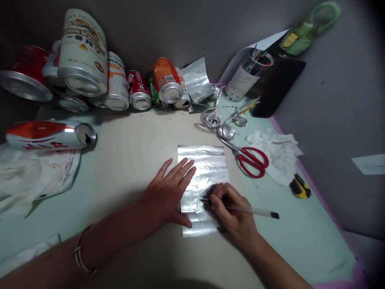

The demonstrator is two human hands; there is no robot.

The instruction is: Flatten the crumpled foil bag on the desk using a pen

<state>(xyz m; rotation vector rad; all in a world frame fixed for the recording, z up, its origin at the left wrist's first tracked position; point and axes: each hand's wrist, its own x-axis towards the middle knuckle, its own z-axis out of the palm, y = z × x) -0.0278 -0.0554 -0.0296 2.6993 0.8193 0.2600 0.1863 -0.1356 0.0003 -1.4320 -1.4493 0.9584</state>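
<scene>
a creased silver sheet (210,168) lies on a beige board (129,148), which rests on a pale green table (303,241). taking the sheet's middle as the centre of the clock, the left hand (167,190) is at nine o'clock, palm down over the left edge, fingers spread apart and holding nothing, the thumb reaching towards the lower part. a bracelet (80,257) sits on that wrist.

the right hand (236,212) is at four o'clock, thumb and fingers closed together on a pen (258,211) — its dark tip points at nine o'clock, at or just above the sheet; i can't tell if it touches.

at two o'clock lie red-handled scissors (255,170), blades angled towards the loose can ends (226,131) at one o'clock. crumpled tissues (279,158) are just beyond the scissors, and a yellow-and-black cutter (300,186) is at three. a clear cup (237,84) with pens in it stands further out at one o'clock. another silver sheet (197,80), bent, is at twelve — next to an orange can (167,76) at eleven. a can on its side (45,135) lies at ten, by a plastic bag (57,170).
</scene>
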